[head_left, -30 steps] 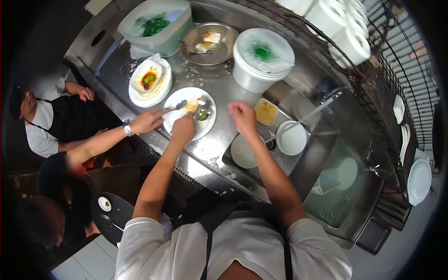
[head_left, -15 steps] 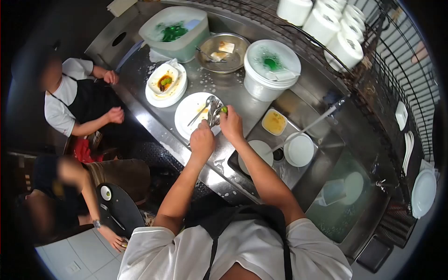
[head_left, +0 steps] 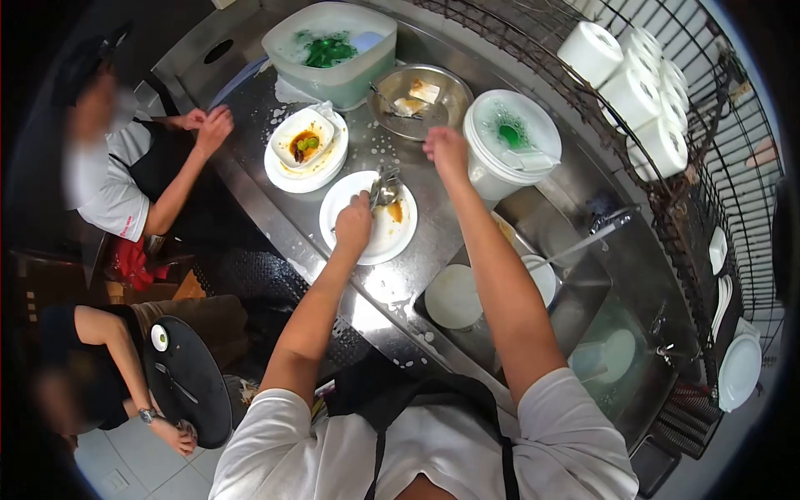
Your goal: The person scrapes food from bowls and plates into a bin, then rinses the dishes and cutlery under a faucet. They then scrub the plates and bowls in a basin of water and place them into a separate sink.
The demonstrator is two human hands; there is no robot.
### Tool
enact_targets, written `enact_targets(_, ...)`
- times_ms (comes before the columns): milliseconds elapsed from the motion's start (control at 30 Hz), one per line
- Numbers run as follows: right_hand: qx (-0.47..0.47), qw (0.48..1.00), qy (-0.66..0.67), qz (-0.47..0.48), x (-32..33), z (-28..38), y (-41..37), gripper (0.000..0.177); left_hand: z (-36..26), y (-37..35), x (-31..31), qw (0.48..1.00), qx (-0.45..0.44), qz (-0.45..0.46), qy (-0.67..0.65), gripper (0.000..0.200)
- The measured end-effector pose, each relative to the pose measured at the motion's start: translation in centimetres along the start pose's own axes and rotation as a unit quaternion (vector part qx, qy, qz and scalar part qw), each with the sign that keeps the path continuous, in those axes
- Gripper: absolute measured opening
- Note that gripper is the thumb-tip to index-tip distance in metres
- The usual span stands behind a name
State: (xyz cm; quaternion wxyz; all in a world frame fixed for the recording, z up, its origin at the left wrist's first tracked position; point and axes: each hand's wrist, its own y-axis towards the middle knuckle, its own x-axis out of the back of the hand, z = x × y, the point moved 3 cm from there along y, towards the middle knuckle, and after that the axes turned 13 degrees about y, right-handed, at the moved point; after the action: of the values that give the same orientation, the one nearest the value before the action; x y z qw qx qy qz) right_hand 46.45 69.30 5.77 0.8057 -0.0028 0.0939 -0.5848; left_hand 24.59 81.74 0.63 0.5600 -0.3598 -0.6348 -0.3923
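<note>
My left hand (head_left: 353, 227) is closed around a bunch of metal spoons (head_left: 386, 188), held over a white plate (head_left: 389, 247) smeared with brown sauce. Farther forward, my right hand (head_left: 447, 153) hangs with curled fingers between a round metal bowl (head_left: 455, 117) and a white bucket (head_left: 486, 172). What those fingers hold, if anything, is hidden. The metal bowl contains pale scraps and a utensil. Left of my plate stands a stack of white plates (head_left: 289, 177), topped by a square dish (head_left: 317, 125) with sauce and green pieces.
A tub (head_left: 364, 86) of green, foamy liquid stands at the back. To the right is a sink (head_left: 575, 312) with bowls and a tap; white cups (head_left: 658, 150) fill a wire rack (head_left: 708, 125). Two people are at the left, one with a dark tray (head_left: 196, 375).
My right hand has left the spoons and moved forward to the bowl's near edge. My left hand keeps the spoons over the plate. The person at upper left has brought both hands together.
</note>
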Motion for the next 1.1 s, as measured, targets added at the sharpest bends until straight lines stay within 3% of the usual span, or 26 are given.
enact_targets(133,0.026,0.993,-0.116,0.027,-0.1,-6.5,-3.3,0.015,0.5,0.0,0.1,0.993,0.031,0.103,-0.051,0.032)
enact_targets(267,0.067,0.99,-0.101,0.066,-3.5,-9.0,-3.5,0.014,1.1,-1.6,1.6,0.968,0.08,0.187,-0.149,0.034)
enact_targets(333,0.106,0.985,-0.113,0.076,-4.7,-8.1,-4.4,0.014,1.3,-2.7,1.0,0.958,0.075,0.163,-0.224,0.03)
enact_targets(433,0.094,0.989,-0.111,0.033,-3.5,-4.5,-8.0,0.024,-0.2,-3.6,1.8,0.799,0.188,0.205,-0.533,0.024)
enact_targets(467,0.101,0.988,-0.117,0.012,-2.7,-3.7,-9.3,0.029,-1.3,-3.3,2.2,0.779,0.168,0.191,-0.573,0.024)
enact_targets(533,-0.015,0.995,0.098,-0.032,-0.7,-4.4,-11.6,0.039,-4.5,-2.7,3.6,0.729,0.124,0.17,-0.651,0.026)
enact_targets(567,-0.072,0.974,0.204,-0.061,0.8,-4.7,-12.5,0.045,-6.6,-2.4,4.6,0.728,0.076,0.189,-0.654,0.02)
enact_targets(667,-0.136,0.849,0.51,-0.009,6.4,-0.4,-14.4,0.053,-13.9,-1.8,4.9,0.684,-0.054,0.398,-0.61,0.022)
enact_targets(700,-0.137,0.87,0.468,-0.071,10.0,-1.3,-13.6,0.04,-16.5,-1.8,3.8,0.653,-0.052,0.449,-0.608,0.021)
enact_targets(767,-0.158,0.868,0.44,-0.168,17.0,-3.4,-12.8,0.03,-21.9,-1.9,0.2,0.594,-0.047,0.541,-0.594,0.021)
enact_targets(867,-0.129,0.848,0.449,-0.25,25.8,-6.7,-13.0,0.024,-29.1,-2.4,-2.5,0.589,-0.086,0.566,-0.571,0.016)
enact_targets(900,-0.104,0.838,0.467,-0.26,28.1,-7.9,-13.0,0.025,-31.4,-2.6,-5.2,0.593,-0.102,0.571,-0.559,0.027)
enact_targets(967,-0.09,0.825,0.493,-0.261,31.0,-8.1,-14.3,0.021,-35.1,-3.7,-5.7,0.741,-0.143,0.486,-0.441,0.035)
enact_targets(1033,-0.112,0.832,0.483,-0.25,32.6,-8.6,-15.4,0.022,-37.8,-4.1,-6.9,0.846,-0.164,0.409,-0.301,0.047)
enact_targets(1067,-0.125,0.836,0.476,-0.244,32.9,-9.0,-15.9,0.025,-38.5,-5.0,-7.6,0.844,-0.129,0.425,-0.301,0.044)
enact_targets(1100,-0.069,0.891,0.378,-0.24,32.4,-7.8,-16.6,0.028,-39.0,-5.6,-8.1,0.842,-0.094,0.437,-0.302,0.042)
